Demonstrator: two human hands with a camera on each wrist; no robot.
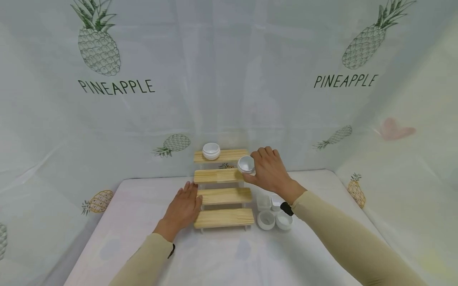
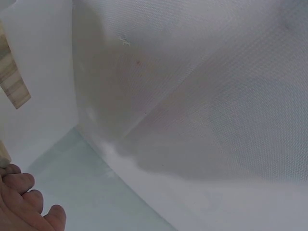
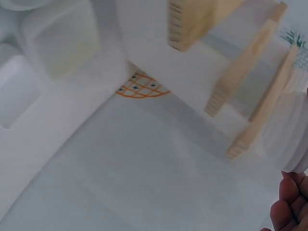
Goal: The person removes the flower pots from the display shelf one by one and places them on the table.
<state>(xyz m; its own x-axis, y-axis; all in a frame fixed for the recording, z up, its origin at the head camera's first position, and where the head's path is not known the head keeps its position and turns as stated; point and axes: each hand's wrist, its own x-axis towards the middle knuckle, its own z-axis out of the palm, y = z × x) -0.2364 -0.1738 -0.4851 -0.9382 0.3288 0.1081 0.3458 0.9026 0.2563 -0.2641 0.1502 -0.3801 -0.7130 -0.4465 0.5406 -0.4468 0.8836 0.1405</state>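
Observation:
A small round white bowl point(image 1: 246, 164) is in my right hand point(image 1: 270, 169), gripped by its side near the right end of the upper tiers of a stepped wooden shelf point(image 1: 224, 217). In the right wrist view, fingers point(image 3: 288, 211) touch the bowl point(image 3: 287, 127) at the right edge. My left hand point(image 1: 182, 206) lies against the shelf's left side, its fingers extended. The left wrist view catches that hand point(image 2: 26, 204) beside a plank end point(image 2: 4, 156). Another round white bowl point(image 1: 211, 151) stands at the left of the top tier.
Right of the shelf, two square white containers point(image 1: 263, 201) stand behind two round white bowls point(image 1: 266, 220), partly under my right forearm. A pineapple-print cloth point(image 1: 229, 79) hangs behind and at the sides. A pale cloth point(image 1: 222, 258) covers the table.

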